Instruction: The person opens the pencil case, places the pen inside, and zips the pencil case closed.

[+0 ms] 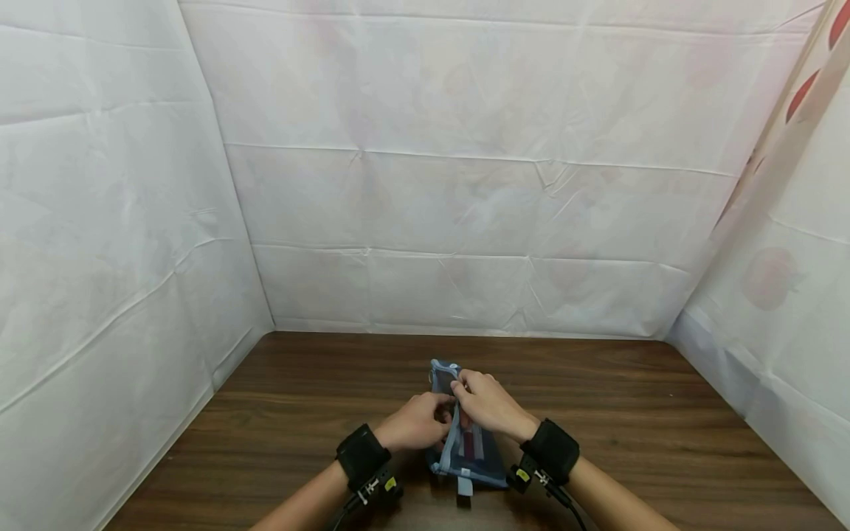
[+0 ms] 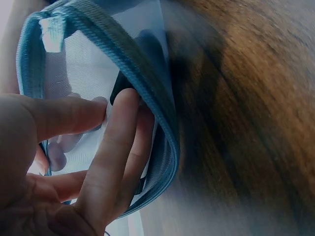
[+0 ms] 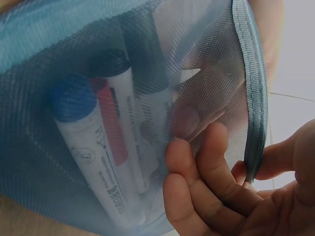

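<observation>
A blue mesh zip pouch (image 1: pixel 490 464) lies on the table with its zip undone. My left hand (image 1: pixel 413 422) reaches through the mouth; in the left wrist view its thumb and fingers pinch a marker with a black end (image 2: pixel 119 87), partly hidden by them. At the pouch's edge, my right hand (image 1: pixel 493 405) pinches the zip border (image 3: pixel 253 108) between thumb and index finger, its other fingers curled against the mesh. Through the mesh show a blue-capped marker (image 3: pixel 91 152), a black-capped marker (image 3: pixel 123 86) and a red strip-like item (image 3: pixel 110 123).
The brown wooden table (image 1: pixel 299 398) extends around the pouch. White cloth walls (image 1: pixel 451 206) stand behind and on both sides. Each wrist wears a black band (image 1: pixel 364 456) with a small camera and cable. A fabric tab (image 1: pixel 465 487) sticks out from the pouch's near end.
</observation>
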The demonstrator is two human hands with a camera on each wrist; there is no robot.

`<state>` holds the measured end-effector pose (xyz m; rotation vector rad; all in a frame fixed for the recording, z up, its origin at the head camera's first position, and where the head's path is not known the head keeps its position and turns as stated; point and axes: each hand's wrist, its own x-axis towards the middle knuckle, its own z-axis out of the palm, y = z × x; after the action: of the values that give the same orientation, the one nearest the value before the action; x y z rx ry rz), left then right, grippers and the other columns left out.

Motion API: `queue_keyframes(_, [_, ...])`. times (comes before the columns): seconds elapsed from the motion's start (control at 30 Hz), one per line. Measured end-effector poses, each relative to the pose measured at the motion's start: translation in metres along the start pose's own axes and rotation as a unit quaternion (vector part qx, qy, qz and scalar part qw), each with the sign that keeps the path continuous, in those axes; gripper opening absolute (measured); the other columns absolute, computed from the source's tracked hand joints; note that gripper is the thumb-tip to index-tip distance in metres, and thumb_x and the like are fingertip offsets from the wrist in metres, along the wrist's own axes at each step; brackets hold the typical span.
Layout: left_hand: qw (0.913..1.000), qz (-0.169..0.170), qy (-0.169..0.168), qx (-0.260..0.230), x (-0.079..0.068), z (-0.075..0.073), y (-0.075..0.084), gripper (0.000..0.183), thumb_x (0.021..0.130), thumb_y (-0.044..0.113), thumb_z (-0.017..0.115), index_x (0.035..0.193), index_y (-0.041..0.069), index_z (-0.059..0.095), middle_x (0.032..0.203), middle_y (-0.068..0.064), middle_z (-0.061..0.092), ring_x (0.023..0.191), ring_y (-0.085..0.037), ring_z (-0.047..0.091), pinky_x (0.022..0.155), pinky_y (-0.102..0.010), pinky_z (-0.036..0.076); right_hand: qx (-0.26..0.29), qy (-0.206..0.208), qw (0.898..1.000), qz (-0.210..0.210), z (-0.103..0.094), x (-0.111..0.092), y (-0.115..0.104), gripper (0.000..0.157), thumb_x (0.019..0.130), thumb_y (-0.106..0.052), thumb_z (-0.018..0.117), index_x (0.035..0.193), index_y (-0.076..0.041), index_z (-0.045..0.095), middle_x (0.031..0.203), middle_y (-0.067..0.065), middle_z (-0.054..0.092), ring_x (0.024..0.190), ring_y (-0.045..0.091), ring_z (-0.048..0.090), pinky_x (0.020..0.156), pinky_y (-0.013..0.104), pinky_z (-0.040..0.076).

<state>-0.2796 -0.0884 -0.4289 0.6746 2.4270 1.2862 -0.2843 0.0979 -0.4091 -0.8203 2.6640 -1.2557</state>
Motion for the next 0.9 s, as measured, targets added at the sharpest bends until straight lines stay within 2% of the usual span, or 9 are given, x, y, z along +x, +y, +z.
queue_keyframes(0.3, [0.9998,0.009,0.014,0.013,0.0011,0.0038,-0.0017,0.048,0.092,0.006,0.059,0.139,-0.001,0.049,0.079,-0.004,0.062,0.058,-0.019,0.066,0.052,-0.03,0.055,0.001,-0.003,1.0,0.001,0.0,0.0003,0.0001,0.032,0.108,-0.024,0.038,0.093,-0.002,0.056,0.061,0.008,0.061,0.053,0.03,0.058,0.042,0.025,0.033])
queue_keyframes(0.63, [0.9998,0.008,0.011,0.016,0.0019,0.0054,-0.0033,0.035,0.088,0.011,0.067,0.122,0.007,0.06,0.08,-0.005,0.064,0.059,-0.019,0.066,0.052,-0.031,0.055,0.009,-0.002,1.0,-0.002,-0.0003,0.0011,0.0,0.032,0.107,-0.024,0.039,0.093,-0.001,0.057,0.061,0.005,0.061,0.057,0.035,0.061,0.043,0.024,0.037])
queue_keyframes(0.9, [0.9999,-0.009,-0.006,-0.013,0.002,0.005,-0.0033,0.049,0.089,0.018,0.068,0.134,0.004,0.055,0.093,-0.001,0.066,0.067,-0.017,0.067,0.057,-0.032,0.057,0.011,-0.003,1.0,-0.003,-0.0001,0.0021,-0.0001,0.031,0.107,-0.022,0.039,0.093,-0.002,0.057,0.061,0.007,0.061,0.056,0.033,0.062,0.044,0.027,0.042])
